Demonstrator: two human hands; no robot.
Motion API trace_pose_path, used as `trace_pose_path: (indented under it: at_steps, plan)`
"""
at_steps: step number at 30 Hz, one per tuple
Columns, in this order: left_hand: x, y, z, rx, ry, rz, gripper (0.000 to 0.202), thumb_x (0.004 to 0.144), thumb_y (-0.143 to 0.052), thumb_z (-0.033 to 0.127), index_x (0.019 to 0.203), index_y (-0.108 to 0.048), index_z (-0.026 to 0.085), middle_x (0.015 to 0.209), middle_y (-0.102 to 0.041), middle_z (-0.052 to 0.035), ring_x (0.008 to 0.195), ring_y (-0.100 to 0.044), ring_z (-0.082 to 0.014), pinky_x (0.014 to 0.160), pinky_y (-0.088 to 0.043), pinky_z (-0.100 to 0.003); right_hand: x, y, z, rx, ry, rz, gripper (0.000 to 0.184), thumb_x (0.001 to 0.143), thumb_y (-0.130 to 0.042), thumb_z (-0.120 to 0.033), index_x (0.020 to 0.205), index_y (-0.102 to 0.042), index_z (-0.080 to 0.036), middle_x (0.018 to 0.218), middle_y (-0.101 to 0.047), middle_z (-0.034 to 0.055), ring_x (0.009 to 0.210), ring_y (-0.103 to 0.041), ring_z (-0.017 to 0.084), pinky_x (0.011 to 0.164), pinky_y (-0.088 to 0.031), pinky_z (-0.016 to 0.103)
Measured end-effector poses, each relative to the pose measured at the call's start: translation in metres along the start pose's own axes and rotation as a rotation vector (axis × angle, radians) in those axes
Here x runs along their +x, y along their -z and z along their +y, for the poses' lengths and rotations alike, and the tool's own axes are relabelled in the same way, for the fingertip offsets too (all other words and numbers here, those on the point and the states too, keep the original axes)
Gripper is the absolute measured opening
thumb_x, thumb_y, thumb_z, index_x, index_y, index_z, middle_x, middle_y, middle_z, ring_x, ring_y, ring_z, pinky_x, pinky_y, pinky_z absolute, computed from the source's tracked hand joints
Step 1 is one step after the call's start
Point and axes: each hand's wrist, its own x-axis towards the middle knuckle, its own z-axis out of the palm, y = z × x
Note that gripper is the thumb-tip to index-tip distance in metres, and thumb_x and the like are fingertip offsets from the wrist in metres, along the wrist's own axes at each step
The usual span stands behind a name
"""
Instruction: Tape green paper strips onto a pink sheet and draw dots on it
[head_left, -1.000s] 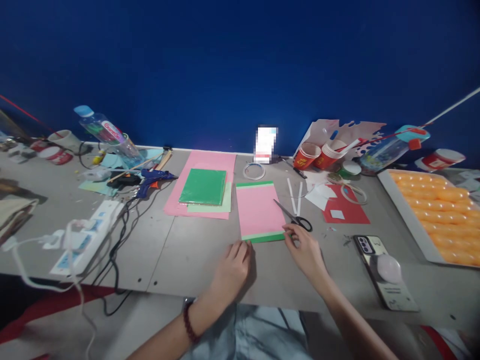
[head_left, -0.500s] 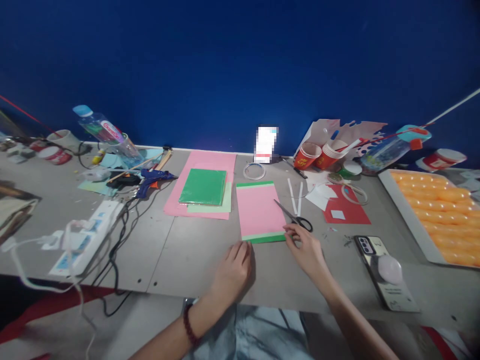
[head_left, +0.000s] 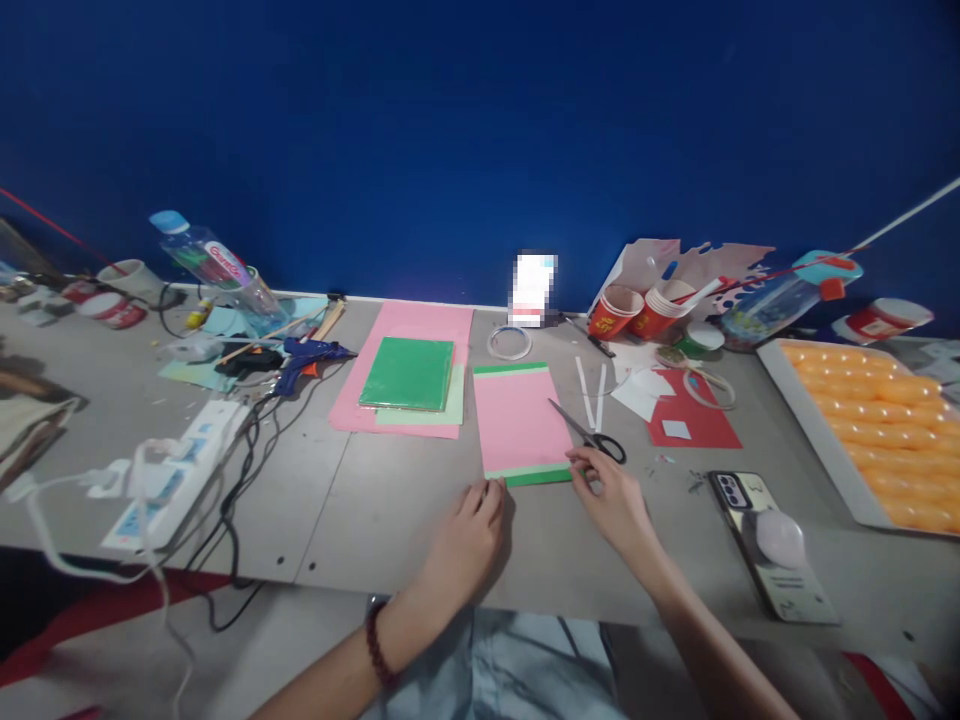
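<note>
Pink sheet (head_left: 517, 420) recorded flat on a green card (head_left: 538, 477), centred on the grey table (head_left: 375, 510) directly ahead of the person; green borders are exposed at the far and near edges.

Left hand (head_left: 466, 535): laid palm-down and relaxed, fingers extended, fingertips at the near-left corner of the card. Nothing is grasped.

Right hand (head_left: 611, 500): fingers curled at the near-right corner of the card, touching it. Pinch or plain press: cannot be told.

Black-handled scissors (head_left: 592, 435) are noted just beside the sheet's right edge, blades shut, handles near the right fingertips.

Beyond the scissors, 2 white strips (head_left: 590, 392) and a red paper (head_left: 694, 425) are seen. A tape ring (head_left: 508, 342) lies past the sheet's far edge. To the left, a green pad (head_left: 407, 373) rests on a larger pink sheet (head_left: 420, 325).

Farther out: a phone (head_left: 772, 545) near the right forearm, a tray (head_left: 808, 430) of orange balls (head_left: 877, 410), red paper cups (head_left: 637, 310), a blue glue gun (head_left: 304, 357), a power strip (head_left: 180, 470).
</note>
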Motion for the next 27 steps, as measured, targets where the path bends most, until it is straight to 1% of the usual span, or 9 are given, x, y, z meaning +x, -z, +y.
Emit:
trace_pose_path:
  at_steps: [3,6,10,17,21,24,27]
  plan:
    - [0.001,0.000,0.004,0.027,0.016,-0.004,0.047,0.083,-0.045,0.004,0.130,-0.049,0.008,0.118,-0.058,-0.0128,0.111,-0.053,-0.0228,0.091,-0.047,-0.037,0.000,0.001,-0.001,-0.022,-0.005,-0.005,0.024,0.080,-0.047,-0.023,0.098,-0.063,-0.019,0.083,-0.068,0.0060,0.071,-0.063,0.018,0.070,-0.052,0.031]
    - [0.003,0.002,0.008,0.025,0.049,0.028,0.048,0.083,-0.047,0.008,0.131,-0.049,0.008,0.116,-0.059,-0.0121,0.111,-0.053,-0.0236,0.091,-0.046,-0.037,0.000,0.000,-0.002,-0.033,-0.018,-0.014,0.025,0.081,-0.047,-0.023,0.099,-0.064,-0.019,0.087,-0.068,0.0069,0.076,-0.063,0.020,0.073,-0.052,0.033]
    - [0.004,0.003,0.010,-0.006,0.075,0.059,0.050,0.083,-0.049,0.011,0.133,-0.047,0.006,0.113,-0.059,-0.0110,0.108,-0.053,-0.0234,0.090,-0.045,-0.037,0.000,-0.001,-0.002,-0.037,-0.018,-0.019,0.025,0.081,-0.046,-0.023,0.099,-0.064,-0.019,0.090,-0.069,0.0079,0.081,-0.063,0.021,0.074,-0.052,0.035]
    - [0.005,0.004,0.010,-0.012,0.074,0.008,0.054,0.082,-0.050,0.014,0.135,-0.045,0.007,0.114,-0.058,-0.0114,0.108,-0.051,-0.0237,0.091,-0.045,-0.038,-0.001,-0.004,-0.002,-0.059,0.010,0.004,0.024,0.082,-0.045,-0.022,0.097,-0.064,-0.019,0.090,-0.067,0.0095,0.084,-0.062,0.023,0.076,-0.052,0.038]
    - [0.004,-0.001,0.011,-0.005,0.071,0.034,0.051,0.082,-0.049,0.011,0.133,-0.047,0.006,0.117,-0.059,-0.0126,0.109,-0.051,-0.0244,0.095,-0.043,-0.040,-0.002,-0.004,-0.001,-0.065,0.017,0.004,0.024,0.082,-0.046,-0.021,0.097,-0.064,-0.019,0.090,-0.067,0.0092,0.084,-0.062,0.023,0.075,-0.052,0.038]
    - [0.005,-0.002,0.015,-0.012,0.065,0.034,0.048,0.081,-0.047,0.007,0.129,-0.050,0.005,0.123,-0.057,-0.0145,0.114,-0.050,-0.0243,0.096,-0.043,-0.038,-0.002,-0.003,-0.001,-0.065,0.023,-0.007,0.024,0.082,-0.045,-0.020,0.098,-0.063,-0.019,0.090,-0.067,0.0090,0.084,-0.062,0.023,0.076,-0.052,0.038]
    - [0.009,0.001,0.022,-0.042,0.092,0.012,0.048,0.081,-0.048,0.008,0.129,-0.050,0.003,0.122,-0.056,-0.0159,0.114,-0.050,-0.0254,0.096,-0.043,-0.038,-0.001,-0.003,0.000,-0.074,0.028,-0.005,0.024,0.082,-0.045,-0.020,0.098,-0.063,-0.019,0.090,-0.067,0.0091,0.084,-0.061,0.023,0.076,-0.052,0.038]
